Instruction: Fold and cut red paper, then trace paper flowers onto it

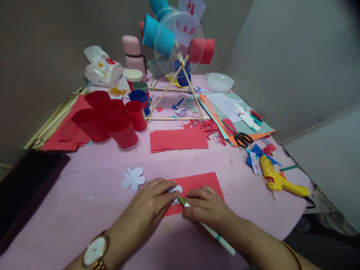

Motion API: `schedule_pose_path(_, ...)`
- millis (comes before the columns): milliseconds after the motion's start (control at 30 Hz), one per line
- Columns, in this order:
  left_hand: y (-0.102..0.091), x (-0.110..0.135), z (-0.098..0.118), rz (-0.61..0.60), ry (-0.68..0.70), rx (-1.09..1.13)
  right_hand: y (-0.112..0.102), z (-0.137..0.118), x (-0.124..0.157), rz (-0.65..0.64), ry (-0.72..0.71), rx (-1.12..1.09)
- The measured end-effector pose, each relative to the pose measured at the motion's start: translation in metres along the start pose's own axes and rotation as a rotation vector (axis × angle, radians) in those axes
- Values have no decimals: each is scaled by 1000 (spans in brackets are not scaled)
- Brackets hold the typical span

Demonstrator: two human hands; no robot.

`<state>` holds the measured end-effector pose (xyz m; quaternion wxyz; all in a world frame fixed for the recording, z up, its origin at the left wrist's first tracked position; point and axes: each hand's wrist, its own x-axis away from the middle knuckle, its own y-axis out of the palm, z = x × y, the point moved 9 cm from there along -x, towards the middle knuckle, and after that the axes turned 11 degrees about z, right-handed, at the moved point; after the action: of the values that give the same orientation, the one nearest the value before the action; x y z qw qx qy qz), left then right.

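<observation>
Right grip [206, 208] is closed around a white marker [218, 237], its green tip pointing between 10 and 11 o'clock, right at the edge of a white paper cutout [176, 190]. Left grip [157, 198], at 9 o'clock from the right, has its fingers over the cutout's left part; whether they pinch or only press, I cannot tell. From the right grip the cutout lies at 10 o'clock, on a red sheet [208, 182]. It should be feather-light, limp and easily creased at its narrow parts, so it is best held flat by spread fingertips near its middle. The marker looks light, stiff and smooth, best held near the tip. Further out on the desk [98, 210], another cutout [133, 179] lies at 10 o'clock from the left grip, red strips [179, 139] at 12, a glue gun [281, 182] at 2 from the right.
</observation>
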<state>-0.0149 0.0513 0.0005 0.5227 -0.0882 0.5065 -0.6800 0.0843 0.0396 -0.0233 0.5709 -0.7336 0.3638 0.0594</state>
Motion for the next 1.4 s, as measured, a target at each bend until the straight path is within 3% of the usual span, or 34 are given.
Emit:
schedule_pose_path(567, -2, -1, 1, 4, 4, -20, -1, 0, -1, 1, 18, -2)
schedule_pose_path(867, -3, -1, 1, 22, -8, -12, 4, 0, 1, -75, 10, 53)
schedule_pose_path(1167, -1, -1, 0, 1, -4, -19, 2, 0, 0, -14, -3, 28)
schedule_pose_path(1400, -1, -2, 1, -15, -13, -11, -15, 2, -1, 168, 48, -17)
